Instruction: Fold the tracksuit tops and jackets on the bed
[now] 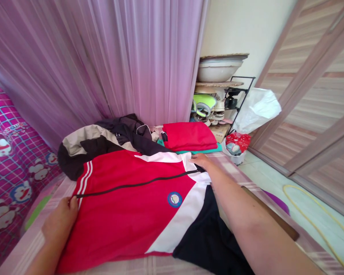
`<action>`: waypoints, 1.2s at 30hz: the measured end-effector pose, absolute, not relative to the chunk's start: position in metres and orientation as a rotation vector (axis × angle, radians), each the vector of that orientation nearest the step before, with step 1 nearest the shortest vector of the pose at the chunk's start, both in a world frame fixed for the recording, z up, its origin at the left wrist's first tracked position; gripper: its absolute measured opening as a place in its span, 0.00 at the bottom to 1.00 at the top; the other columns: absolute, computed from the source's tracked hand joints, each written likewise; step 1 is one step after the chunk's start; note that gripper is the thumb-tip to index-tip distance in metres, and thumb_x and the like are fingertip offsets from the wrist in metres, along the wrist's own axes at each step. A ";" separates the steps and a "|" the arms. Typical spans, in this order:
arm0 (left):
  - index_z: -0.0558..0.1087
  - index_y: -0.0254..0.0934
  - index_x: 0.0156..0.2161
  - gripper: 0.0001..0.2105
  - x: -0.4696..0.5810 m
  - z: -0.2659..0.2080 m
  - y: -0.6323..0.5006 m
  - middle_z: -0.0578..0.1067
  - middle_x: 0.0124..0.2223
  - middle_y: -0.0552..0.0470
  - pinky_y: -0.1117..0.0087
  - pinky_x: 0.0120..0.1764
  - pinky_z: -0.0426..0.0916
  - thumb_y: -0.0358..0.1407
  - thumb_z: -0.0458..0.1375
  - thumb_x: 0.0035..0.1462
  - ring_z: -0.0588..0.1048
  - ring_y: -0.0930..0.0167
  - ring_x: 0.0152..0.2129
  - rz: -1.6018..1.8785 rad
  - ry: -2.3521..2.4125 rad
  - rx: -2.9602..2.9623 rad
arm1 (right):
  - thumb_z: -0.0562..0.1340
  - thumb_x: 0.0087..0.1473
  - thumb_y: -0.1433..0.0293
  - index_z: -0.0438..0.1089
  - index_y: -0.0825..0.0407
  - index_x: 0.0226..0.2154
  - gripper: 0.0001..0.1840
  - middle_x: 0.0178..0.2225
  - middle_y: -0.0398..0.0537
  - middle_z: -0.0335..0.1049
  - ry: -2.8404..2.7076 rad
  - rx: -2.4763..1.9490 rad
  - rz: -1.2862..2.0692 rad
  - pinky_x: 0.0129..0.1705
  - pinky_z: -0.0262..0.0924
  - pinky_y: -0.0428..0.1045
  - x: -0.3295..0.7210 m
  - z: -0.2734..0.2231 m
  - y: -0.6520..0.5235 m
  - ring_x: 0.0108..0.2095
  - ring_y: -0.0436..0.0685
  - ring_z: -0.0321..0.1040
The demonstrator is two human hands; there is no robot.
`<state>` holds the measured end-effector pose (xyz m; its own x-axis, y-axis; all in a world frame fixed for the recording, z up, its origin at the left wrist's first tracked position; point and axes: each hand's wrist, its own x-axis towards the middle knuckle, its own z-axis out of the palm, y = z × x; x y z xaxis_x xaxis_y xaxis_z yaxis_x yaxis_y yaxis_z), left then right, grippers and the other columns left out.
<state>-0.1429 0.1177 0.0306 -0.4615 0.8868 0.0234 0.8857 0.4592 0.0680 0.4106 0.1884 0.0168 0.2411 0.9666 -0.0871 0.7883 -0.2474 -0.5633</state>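
Left hand (61,217) is at the lower left of the frame, thumb and fingers pinching the hem of a red jacket (126,215) right by the end of its dark zipper (132,186). Right hand (202,161), a bit right of center, has hold of the white collar, though its fingertips are partly hidden. Jacket's lying pretty flat across the middle, zipped up, round blue badge (174,199) facing up, with a black sleeve running off the bottom.

Under it all is a pink plaid sheet (149,265). Just past the jacket there's a heap of dark and grey clothes (126,130), plus a neat red folded stack (189,136) sitting on teal fabric (215,148).

Room-wise: big purple curtain (132,57) across the upper left, magenta cartoon-print fabric (5,126) down the left edge. Upper right has a black rack (248,89) with shoes and a pale basin (218,70), a white bag (258,109) beside it, then wood-look doors (301,107). A yellow cord (301,206) loops over the pale floor (260,168) at lower right.
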 end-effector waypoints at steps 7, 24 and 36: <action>0.71 0.30 0.55 0.31 -0.141 0.029 0.118 0.79 0.41 0.31 0.56 0.35 0.71 0.49 0.36 0.63 0.79 0.51 0.37 0.109 2.681 1.596 | 0.59 0.57 0.57 0.77 0.51 0.40 0.18 0.40 0.55 0.78 -1.468 -2.361 0.362 0.39 0.62 0.50 0.409 0.025 0.183 0.42 0.62 0.73; 0.71 0.31 0.52 0.31 -0.132 0.034 0.116 0.79 0.42 0.31 0.59 0.34 0.70 0.49 0.34 0.63 0.78 0.51 0.40 -0.013 2.703 1.562 | 0.48 0.65 0.56 0.55 0.46 0.65 0.29 0.68 0.53 0.48 -2.377 -2.022 0.047 0.65 0.41 0.65 0.358 0.008 0.099 0.68 0.62 0.45; 0.70 0.25 0.52 0.32 -0.130 0.040 0.107 0.76 0.47 0.27 0.56 0.38 0.69 0.48 0.34 0.65 0.75 0.48 0.45 0.129 2.579 1.625 | 0.45 0.65 0.53 0.49 0.46 0.68 0.33 0.71 0.52 0.38 -2.424 -1.896 0.290 0.67 0.29 0.67 0.285 0.014 0.051 0.70 0.61 0.34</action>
